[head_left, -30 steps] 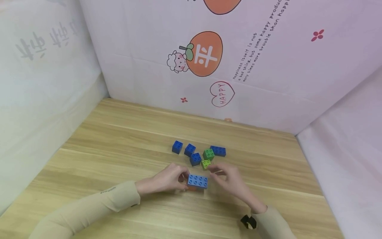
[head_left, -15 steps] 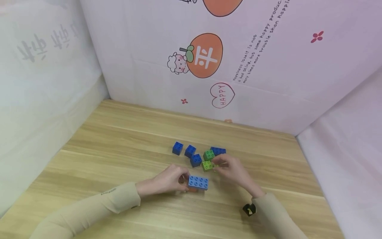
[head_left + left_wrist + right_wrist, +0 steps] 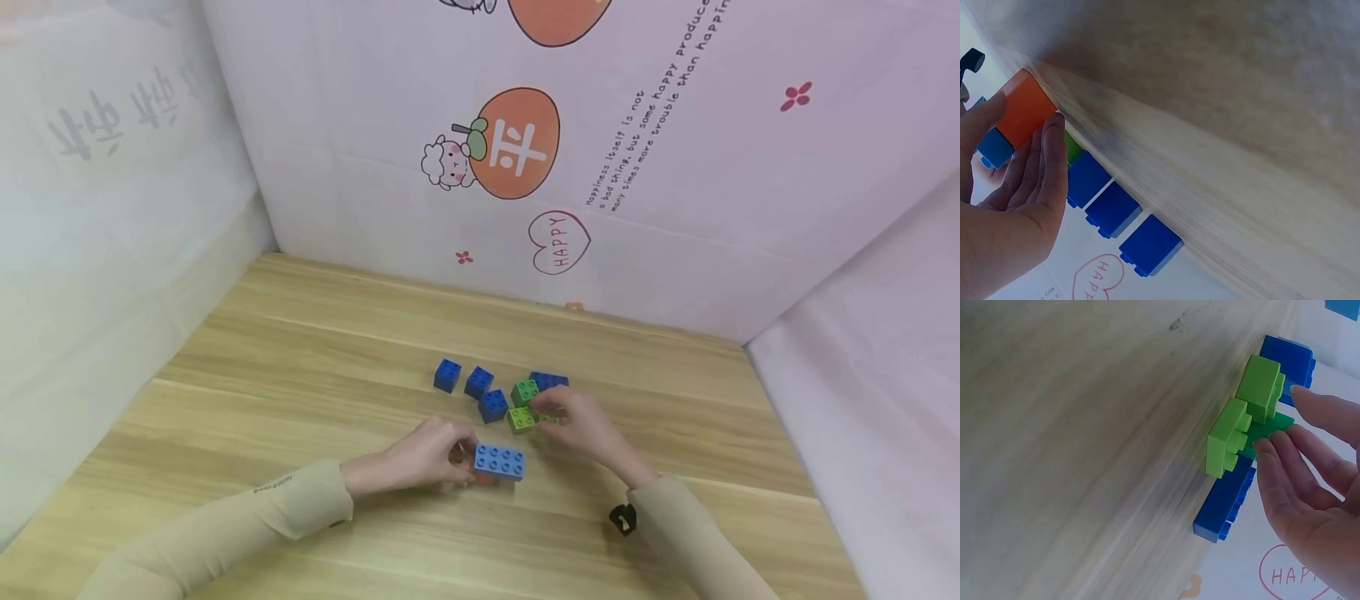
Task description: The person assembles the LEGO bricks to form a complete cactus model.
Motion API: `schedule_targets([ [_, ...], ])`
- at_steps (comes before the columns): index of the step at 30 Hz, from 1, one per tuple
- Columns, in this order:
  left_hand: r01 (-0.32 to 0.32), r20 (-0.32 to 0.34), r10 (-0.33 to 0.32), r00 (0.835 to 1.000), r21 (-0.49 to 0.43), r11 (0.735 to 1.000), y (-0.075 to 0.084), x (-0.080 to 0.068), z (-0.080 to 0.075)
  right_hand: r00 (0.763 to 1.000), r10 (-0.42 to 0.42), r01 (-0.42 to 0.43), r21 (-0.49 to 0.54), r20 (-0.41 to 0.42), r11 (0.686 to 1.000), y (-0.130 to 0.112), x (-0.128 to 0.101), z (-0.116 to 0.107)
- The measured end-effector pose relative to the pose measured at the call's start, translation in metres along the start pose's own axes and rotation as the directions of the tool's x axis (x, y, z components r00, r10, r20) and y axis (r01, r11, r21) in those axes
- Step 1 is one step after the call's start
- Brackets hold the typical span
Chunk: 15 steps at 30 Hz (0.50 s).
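Note:
A light blue eight-stud brick (image 3: 498, 460) sits on an orange brick (image 3: 483, 478) (image 3: 1022, 115) near the table's front middle. My left hand (image 3: 459, 457) holds this stack at its left end, fingers (image 3: 1047, 156) on the orange side and thumb opposite. My right hand (image 3: 546, 412) reaches into the cluster behind it. Its thumb and fingertips (image 3: 1272, 456) close on a dark green brick (image 3: 1267, 430) beside two light green bricks (image 3: 1229, 440) (image 3: 1261, 387). In the head view one light green brick (image 3: 521, 419) and a green one (image 3: 525, 390) show at its fingertips.
Three small dark blue bricks (image 3: 447, 374) (image 3: 477, 382) (image 3: 492, 405) lie in a row left of the green ones. A longer dark blue brick (image 3: 551, 381) (image 3: 1225, 503) lies behind my right hand. Printed cloth walls (image 3: 675, 208) enclose the wooden table (image 3: 300, 358) at the back and sides.
My right hand left the light blue brick's right end and moved back to the green bricks. The left hand and the stack stayed put.

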<state>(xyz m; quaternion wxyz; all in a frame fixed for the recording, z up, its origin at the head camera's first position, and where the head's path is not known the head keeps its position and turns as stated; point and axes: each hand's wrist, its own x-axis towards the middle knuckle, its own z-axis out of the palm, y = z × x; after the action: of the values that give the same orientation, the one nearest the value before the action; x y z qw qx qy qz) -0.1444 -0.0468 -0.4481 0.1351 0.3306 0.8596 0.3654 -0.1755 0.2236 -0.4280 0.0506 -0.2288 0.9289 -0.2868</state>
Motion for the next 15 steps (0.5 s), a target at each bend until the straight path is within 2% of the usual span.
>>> schedule_targets([
  [15, -0.006, -0.012, 0.006, 1.0, 0.004, 1.0, 0.001, -0.0024, 0.0012, 1.0, -0.002, 0.004, -0.059, 0.031, 0.998, -0.0016, 0.0065, 0.0041],
])
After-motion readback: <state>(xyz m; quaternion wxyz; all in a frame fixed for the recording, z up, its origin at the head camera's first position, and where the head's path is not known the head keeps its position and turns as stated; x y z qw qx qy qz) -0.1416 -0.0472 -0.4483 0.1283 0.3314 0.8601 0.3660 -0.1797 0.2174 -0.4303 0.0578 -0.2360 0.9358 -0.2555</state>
